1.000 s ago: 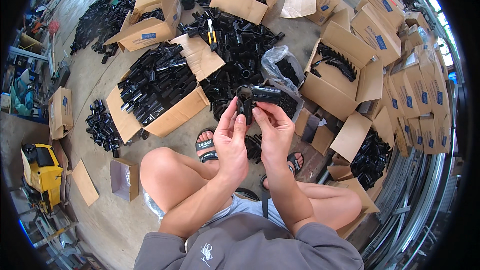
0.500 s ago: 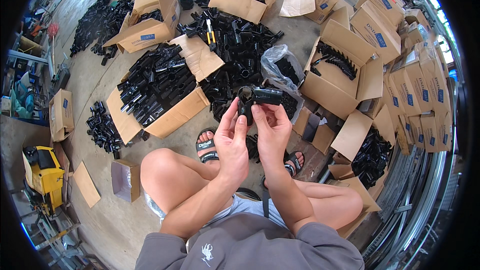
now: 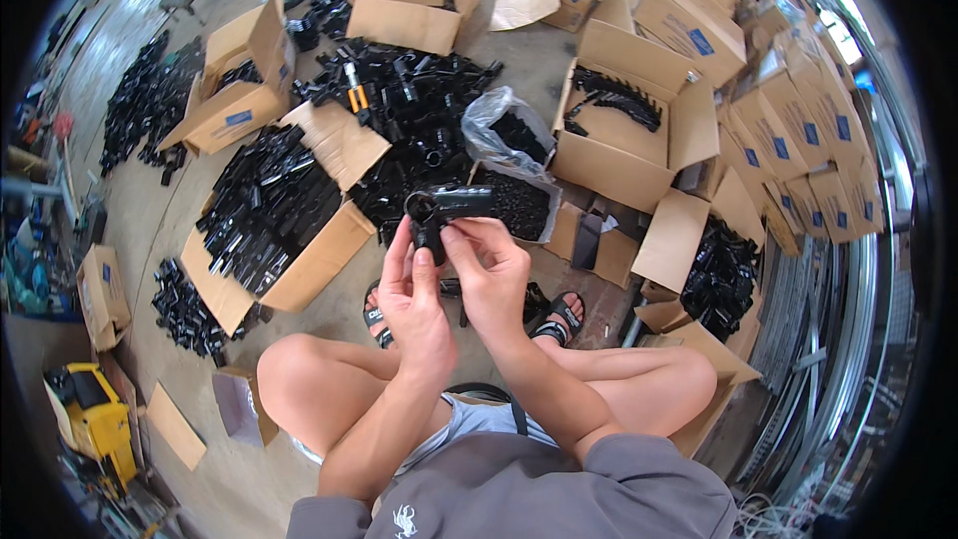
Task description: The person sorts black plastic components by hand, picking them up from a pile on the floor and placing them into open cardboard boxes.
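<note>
Sitting cross-legged on the concrete floor (image 3: 150, 230), the person holds a black plastic fitting (image 3: 446, 212) up in front of the chest with both hands. That fitting has a round open collar at its left end and a short body running to the right, with a stub pointing down between the hands. Each grip is closed on it: the left hand (image 3: 417, 299) has its fingers raised along the lower stub and the collar, and the right hand (image 3: 489, 274) pinches the body from below and behind with thumb and fingertips. Both hands touch each other at the palms. Just beyond the fitting lies a small open box of black parts (image 3: 514, 205), and behind that a crumpled clear plastic bag (image 3: 504, 125) with more dark pieces inside. To the left, a large open cardboard box (image 3: 274, 240) is packed with black tubular parts, and a loose heap of the same parts (image 3: 419, 105) spreads over the floor past it, with an orange-handled tool (image 3: 351, 90) lying on top. On the right stands another open carton (image 3: 624, 135) holding curved black pieces. Stacks of closed cartons (image 3: 798, 120) line the far right. Under the hands, sandalled feet (image 3: 559, 314) show between the knees.
</note>
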Tool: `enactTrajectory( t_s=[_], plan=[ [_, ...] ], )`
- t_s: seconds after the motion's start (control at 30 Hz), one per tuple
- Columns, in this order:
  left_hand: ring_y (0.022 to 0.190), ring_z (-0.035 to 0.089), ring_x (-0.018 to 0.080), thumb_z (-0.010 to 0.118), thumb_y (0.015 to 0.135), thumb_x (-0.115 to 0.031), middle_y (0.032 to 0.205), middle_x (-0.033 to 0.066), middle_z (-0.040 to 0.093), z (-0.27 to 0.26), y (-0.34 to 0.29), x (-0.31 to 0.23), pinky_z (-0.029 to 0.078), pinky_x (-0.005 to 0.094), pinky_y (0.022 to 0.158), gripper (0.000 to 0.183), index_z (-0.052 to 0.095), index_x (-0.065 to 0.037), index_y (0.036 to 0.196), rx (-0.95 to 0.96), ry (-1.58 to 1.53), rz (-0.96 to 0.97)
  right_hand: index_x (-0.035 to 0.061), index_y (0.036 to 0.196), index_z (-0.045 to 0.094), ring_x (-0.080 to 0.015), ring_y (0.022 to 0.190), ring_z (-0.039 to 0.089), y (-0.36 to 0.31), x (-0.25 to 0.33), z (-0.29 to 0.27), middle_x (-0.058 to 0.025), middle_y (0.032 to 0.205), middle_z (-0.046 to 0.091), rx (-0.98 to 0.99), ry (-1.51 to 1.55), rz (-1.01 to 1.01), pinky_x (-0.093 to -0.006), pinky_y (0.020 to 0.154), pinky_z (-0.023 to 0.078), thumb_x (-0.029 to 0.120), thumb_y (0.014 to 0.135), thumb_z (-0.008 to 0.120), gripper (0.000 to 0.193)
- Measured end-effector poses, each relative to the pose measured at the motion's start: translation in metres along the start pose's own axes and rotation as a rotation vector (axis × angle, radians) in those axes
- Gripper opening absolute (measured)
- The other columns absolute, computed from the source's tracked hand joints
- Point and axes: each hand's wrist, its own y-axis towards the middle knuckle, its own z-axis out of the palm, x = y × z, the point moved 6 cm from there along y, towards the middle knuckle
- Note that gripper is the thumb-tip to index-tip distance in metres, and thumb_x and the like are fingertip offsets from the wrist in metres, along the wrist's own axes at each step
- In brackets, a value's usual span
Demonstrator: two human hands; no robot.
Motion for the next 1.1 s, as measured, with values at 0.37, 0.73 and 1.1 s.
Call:
enactTrajectory(
  t_s=[0.37, 0.73, 1.1],
  plan=[
    [0.103, 0.069, 0.0146, 0.052, 0.110, -0.013, 0.126, 0.0125, 0.067, 0.003, -0.005, 0.010, 0.060, 0.0289, 0.089, 0.045, 0.043, -0.004, 0.153, 0.016, 0.097, -0.015, -0.0041, 0.107, 0.074, -0.0134, 0.089, 0.069, -0.004, 0.005, -0.013, -0.0091, 0.103, 0.072, -0.064, -0.040, -0.064, -0.0267, 0.078, 0.056, 0.004, 0.090, 0.077, 0.019],
    [0.115, 0.067, 0.0203, 0.048, 0.112, -0.015, 0.136, 0.0156, 0.062, 0.019, -0.017, 0.015, 0.058, 0.0336, 0.097, 0.045, 0.039, -0.004, 0.155, 0.136, 0.144, -0.038, -0.0018, 0.103, 0.076, -0.0218, 0.094, 0.072, -0.004, 0.002, -0.038, -0.0113, 0.102, 0.073, -0.116, 0.008, 0.014, -0.0346, 0.083, 0.056, 0.014, 0.089, 0.079, 0.021],
    [0.118, 0.065, 0.0211, 0.048, 0.112, -0.016, 0.138, 0.0145, 0.061, 0.033, -0.021, 0.032, 0.057, 0.0365, 0.101, 0.046, 0.038, -0.004, 0.155, 0.224, 0.191, -0.063, -0.0013, 0.104, 0.075, -0.0247, 0.091, 0.072, -0.007, 0.004, -0.065, -0.0135, 0.102, 0.072, -0.191, 0.014, -0.005, -0.0355, 0.081, 0.056, 0.015, 0.092, 0.076, 0.020]
  ],
)
